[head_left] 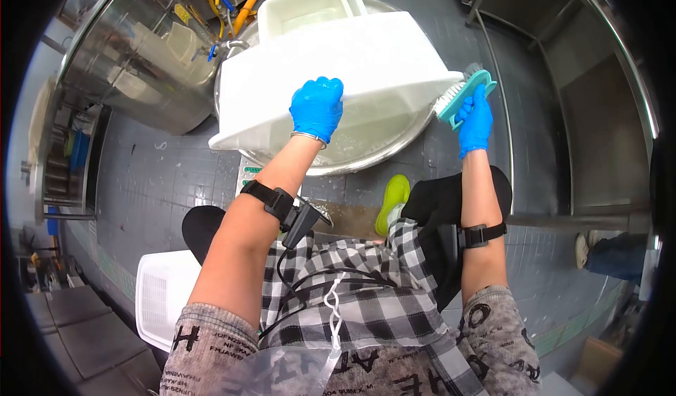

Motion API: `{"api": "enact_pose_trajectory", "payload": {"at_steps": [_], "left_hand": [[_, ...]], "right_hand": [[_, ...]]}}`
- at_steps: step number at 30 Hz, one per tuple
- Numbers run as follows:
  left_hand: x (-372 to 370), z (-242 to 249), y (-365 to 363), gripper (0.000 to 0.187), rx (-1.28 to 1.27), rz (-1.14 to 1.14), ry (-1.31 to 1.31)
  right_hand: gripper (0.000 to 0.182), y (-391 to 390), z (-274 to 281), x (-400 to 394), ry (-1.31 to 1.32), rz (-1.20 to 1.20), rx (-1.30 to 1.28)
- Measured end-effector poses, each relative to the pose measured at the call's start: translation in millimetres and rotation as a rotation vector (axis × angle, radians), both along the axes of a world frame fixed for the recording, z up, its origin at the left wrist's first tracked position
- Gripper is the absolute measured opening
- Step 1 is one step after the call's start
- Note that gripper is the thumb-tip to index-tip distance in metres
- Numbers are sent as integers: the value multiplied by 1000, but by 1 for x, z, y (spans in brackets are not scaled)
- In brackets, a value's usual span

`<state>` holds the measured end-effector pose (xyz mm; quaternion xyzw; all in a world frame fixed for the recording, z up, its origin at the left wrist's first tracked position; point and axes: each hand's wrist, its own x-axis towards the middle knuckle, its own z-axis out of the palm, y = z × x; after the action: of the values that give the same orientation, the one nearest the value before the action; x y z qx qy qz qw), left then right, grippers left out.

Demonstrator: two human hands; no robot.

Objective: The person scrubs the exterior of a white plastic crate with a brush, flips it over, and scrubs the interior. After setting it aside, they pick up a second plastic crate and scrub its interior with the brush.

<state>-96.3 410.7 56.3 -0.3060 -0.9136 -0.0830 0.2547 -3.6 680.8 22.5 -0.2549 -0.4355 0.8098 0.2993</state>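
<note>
A large white plastic bin (373,51) is tilted on its side over a wide round metal basin (366,162) with cloudy water in it. My left hand (317,111), in a blue glove, is closed on the near rim of the bin. In my blue-gloved right hand (475,121) is a teal scrub brush (467,97), gripped by its handle. Its white bristles face the right end of the bin's rim and look very close to it; whether they touch is unclear.
Behind the bin stands another white tub (303,9), near a metal tap (236,45). A white basket (165,297) sits on the floor at lower left. Steel counters flank both sides. At right, a person's leg and shoe (581,251) show.
</note>
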Motion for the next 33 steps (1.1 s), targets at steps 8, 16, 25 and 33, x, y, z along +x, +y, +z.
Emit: {"api": "enact_pose_trajectory", "payload": {"at_steps": [8, 16, 25, 33], "left_hand": [[-49, 19, -6, 18, -19, 15, -53], [-119, 52, 9, 17, -76, -21, 62], [-167, 80, 22, 28, -230, 5, 19], [-173, 127, -2, 31, -372, -39, -169]], "right_hand": [[31, -3, 7, -2, -27, -35, 9], [31, -10, 25, -3, 29, 38, 24], [31, -14, 39, -19, 46, 96, 48], [30, -20, 44, -26, 13, 131, 43]]}}
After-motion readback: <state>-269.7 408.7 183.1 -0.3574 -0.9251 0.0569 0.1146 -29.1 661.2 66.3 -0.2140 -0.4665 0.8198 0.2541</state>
